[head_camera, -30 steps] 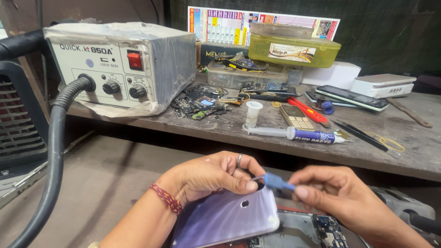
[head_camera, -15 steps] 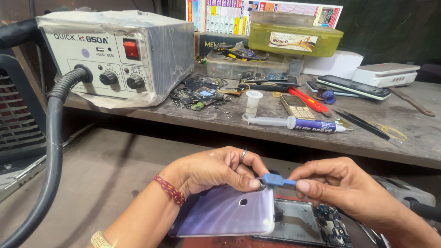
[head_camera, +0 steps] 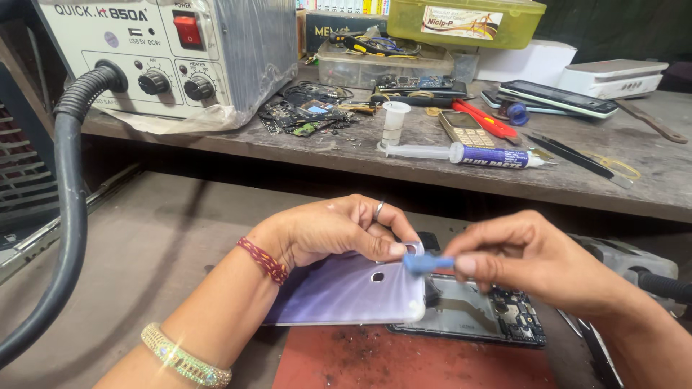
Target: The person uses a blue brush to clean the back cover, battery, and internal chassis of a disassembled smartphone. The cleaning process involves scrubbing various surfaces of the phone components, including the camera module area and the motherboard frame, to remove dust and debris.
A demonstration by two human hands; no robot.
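- Corrugated black hose (head_camera: 68,216), at nine o'clock in the frame: curves down from the front panel of the hot-air rework station (head_camera: 166,57), which stands at eleven o'clock on the wooden shelf (head_camera: 634,187).
- Left hand (head_camera: 331,230), just left of centre: closed on the upper edge of the lilac phone back cover (head_camera: 346,292), thumb tip pressed by the camera cut-out at the cover's right end. A red thread band and a gold bracelet sit on the forearm.
- Lilac phone back cover: lies over the red work mat (head_camera: 375,356), long axis running nine to three o'clock, camera end pointing to three o'clock, toward the other hand. It appears to be lifted at that end off the phone body beneath, though the gap is hard to make out.
- Blue pry tool (head_camera: 424,263), dead centre: long axis also nine to three o'clock, tip at the cover's right corner, touching or just beside the left thumb.
- Opened phone body (head_camera: 490,320), at five o'clock from the cover: circuit board exposed, lying flat, partly under the cover.
- Right hand (head_camera: 533,266), right of centre: fingers pinched together on the pry tool's rear end. The cover lies at nine o'clock from this hand; both hands meet at the same corner.
- Flux syringe (head_camera: 476,153), at one o'clock on the shelf, among loose boards, tweezers and handsets.
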